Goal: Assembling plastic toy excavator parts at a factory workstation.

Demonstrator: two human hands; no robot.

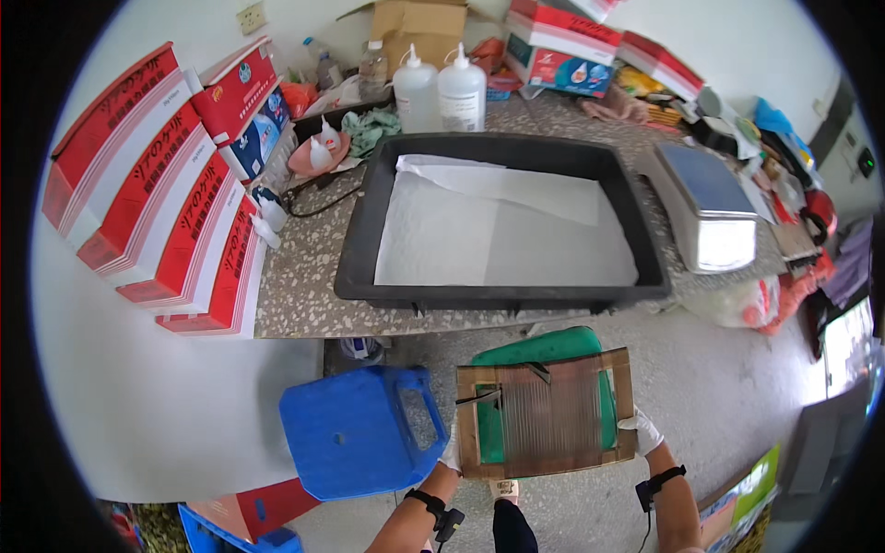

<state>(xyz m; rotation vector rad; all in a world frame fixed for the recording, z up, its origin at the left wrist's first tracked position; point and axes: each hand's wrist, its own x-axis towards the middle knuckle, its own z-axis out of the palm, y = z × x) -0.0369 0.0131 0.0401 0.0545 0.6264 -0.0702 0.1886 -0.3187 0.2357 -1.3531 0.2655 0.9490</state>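
In front of my legs I hold a flat rectangular brown frame (468, 433), with many fine parallel strands (551, 424) across its middle. Two black strips stick out on its upper and left parts. My left hand (449, 452), in a white glove, grips the frame's lower left edge; its fingers are mostly hidden. At the right edge, my gloved right hand (643, 431) is closed on the frame, thumb on top. Behind and below it shows a green plastic piece (539, 345), perhaps a stool top. A black tray (502, 297) on the speckled counter beyond holds white sheets (433, 235).
Left of the frame is a blue plastic stool (350, 433). Red-and-white boxes (152, 194) are stacked at the left. Two large clear bottles (461, 97) stand behind the tray, and a scale (705, 198) sits right of it. Clutter lines the right side of the counter (295, 309).
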